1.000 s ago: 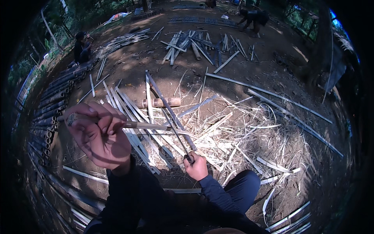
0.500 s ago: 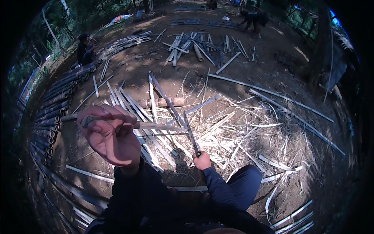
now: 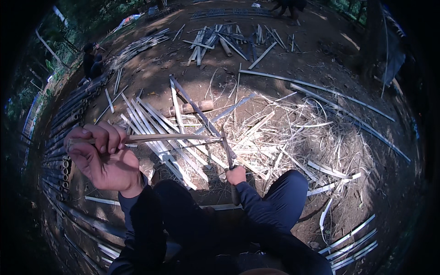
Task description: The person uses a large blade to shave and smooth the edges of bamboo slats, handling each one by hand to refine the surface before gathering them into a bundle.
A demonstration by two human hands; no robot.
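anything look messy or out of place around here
Mostly the pale shavings: they lie tangled and scattered beyond and right of the right hand, which holds a knife. They look untidy compared with the dark poles, lined up at the left. The strip in the left hand shows no obvious damage.

- Brown dirt ground, partly sunlit
- Pale shavings scattered across the bright patch
- Split strips fanned out left of them
- A short bamboo section lying crosswise
- A farther heap of strips
- Dark poles in a row along the left
- Parallel pale slats at lower right
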